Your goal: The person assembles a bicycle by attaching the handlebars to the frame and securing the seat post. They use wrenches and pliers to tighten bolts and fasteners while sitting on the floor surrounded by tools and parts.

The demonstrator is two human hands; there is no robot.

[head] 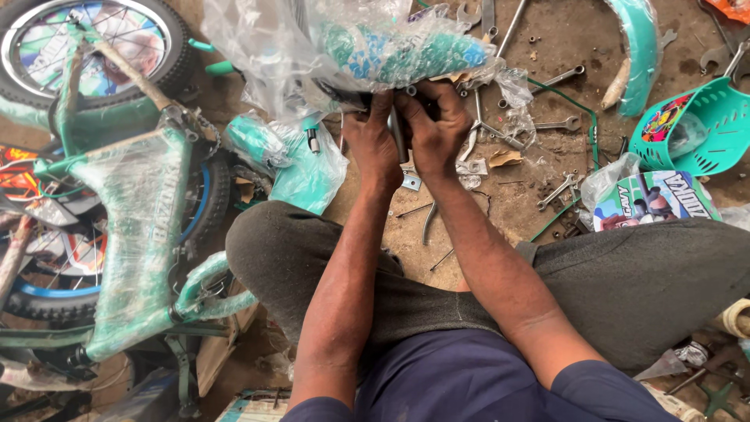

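My left hand (373, 141) and right hand (436, 129) cover most of the metal tool (398, 137) between them. Crinkled plastic wrap (312, 47) blurs the teal bicycle part (406, 51) inside. The wheel (94, 39) runs off the top edge.

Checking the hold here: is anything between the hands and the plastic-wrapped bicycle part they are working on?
Nothing separates them. The left hand and right hand already clasp the wrapped teal part from below; only its loose clear plastic wrap hangs around them.

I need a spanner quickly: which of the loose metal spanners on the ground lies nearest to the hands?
The grey metal spanner just right of the right hand; others lie farther right.
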